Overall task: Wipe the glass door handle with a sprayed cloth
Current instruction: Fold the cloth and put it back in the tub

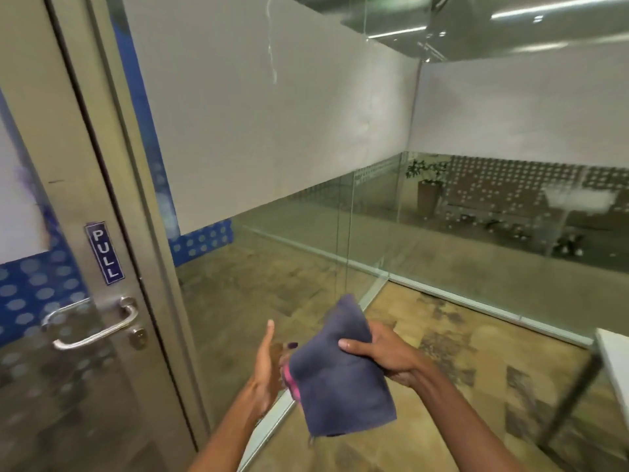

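Observation:
A folded dark blue cloth (340,379) with a pink edge hangs in front of me, low and centre. My right hand (384,352) grips its upper right side, thumb pressed on the front. My left hand (265,366) is at the cloth's left edge with the palm flat and the fingers straight; its fingertips touch the pink edge. The steel lever handle (92,325) sits on the glass door (51,386) at the lower left, well left of both hands, with a keyhole cylinder (139,336) beside it.
A blue PULL sign (103,252) is fixed above the handle. Frosted glass partitions (272,131) run ahead and to the right, meeting at a corner. A white table edge (612,356) with a dark leg stands at the right. Patterned carpet covers the floor.

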The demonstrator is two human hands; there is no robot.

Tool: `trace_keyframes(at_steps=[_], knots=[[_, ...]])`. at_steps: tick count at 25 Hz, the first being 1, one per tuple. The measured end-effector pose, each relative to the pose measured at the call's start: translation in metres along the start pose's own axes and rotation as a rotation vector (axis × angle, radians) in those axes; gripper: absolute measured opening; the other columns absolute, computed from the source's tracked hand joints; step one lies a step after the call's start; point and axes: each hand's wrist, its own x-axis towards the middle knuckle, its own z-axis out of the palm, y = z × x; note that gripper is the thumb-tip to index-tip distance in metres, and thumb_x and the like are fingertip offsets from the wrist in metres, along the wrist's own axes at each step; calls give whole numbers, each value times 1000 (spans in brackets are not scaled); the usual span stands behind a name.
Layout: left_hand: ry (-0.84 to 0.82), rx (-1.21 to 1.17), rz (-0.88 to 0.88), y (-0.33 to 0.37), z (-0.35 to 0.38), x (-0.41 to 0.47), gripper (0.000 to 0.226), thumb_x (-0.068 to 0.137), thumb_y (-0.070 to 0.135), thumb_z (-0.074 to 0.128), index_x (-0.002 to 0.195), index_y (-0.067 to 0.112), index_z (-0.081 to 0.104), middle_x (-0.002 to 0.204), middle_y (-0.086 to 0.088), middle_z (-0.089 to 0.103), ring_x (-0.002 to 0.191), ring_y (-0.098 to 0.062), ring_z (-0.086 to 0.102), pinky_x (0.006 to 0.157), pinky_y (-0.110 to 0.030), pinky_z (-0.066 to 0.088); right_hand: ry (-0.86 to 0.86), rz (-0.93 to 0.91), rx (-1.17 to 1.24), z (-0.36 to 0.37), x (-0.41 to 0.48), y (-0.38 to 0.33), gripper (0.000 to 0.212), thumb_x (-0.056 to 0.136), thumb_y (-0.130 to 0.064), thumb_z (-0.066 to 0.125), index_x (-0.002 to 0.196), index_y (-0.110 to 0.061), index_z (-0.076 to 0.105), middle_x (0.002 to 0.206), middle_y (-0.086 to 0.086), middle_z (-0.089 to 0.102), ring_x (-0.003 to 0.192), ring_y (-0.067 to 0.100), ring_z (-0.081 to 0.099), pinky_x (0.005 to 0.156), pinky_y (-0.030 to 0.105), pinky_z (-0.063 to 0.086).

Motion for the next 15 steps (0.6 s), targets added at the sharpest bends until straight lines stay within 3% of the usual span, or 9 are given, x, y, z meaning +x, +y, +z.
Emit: trace_keyframes(at_steps=[3, 6, 9, 12, 15], knots=[[-398, -217, -157, -49, 26, -8, 91, 81, 76, 47, 134, 2, 55, 135, -26, 55, 126, -38, 53, 110, -48, 39, 140, 23, 164, -19, -42, 4, 31, 80, -11, 74, 110, -5, 67, 112, 15, 70, 108, 31, 66, 83, 35, 56], [-519, -226, -202, -69, 65, -20, 96, 74, 79, 54, 132, 3, 57, 137, -24, 55, 129, -36, 52, 108, -47, 43, 314, 73, 279, -40, -95, 12, 40, 79, -8, 74, 116, 3, 62, 114, 21, 68, 106, 32, 66, 82, 35, 58], [-523, 7, -80, -85, 107, -28, 74, 81, 68, 57, 121, 7, 67, 127, -18, 64, 122, -30, 59, 99, -40, 49, 497, 111, 335, -64, -149, 19, 40, 80, -3, 70, 118, 6, 60, 114, 23, 68, 103, 31, 68, 80, 36, 59], [-452, 260, 60, -113, 153, -40, 49, 72, 33, 80, 108, 1, 71, 104, -15, 74, 96, -23, 71, 72, -27, 57, 599, 142, 343, -86, -201, 22, 41, 78, -4, 73, 116, 5, 61, 115, 22, 68, 107, 32, 66, 90, 41, 56], [-367, 372, 101, -148, 202, -52, 36, 78, 12, 77, 107, -6, 67, 88, -14, 75, 77, -21, 72, 57, -25, 56, 768, 196, 268, -109, -251, 21, 42, 77, -5, 77, 115, 4, 62, 116, 21, 68, 107, 30, 66, 94, 42, 53]])
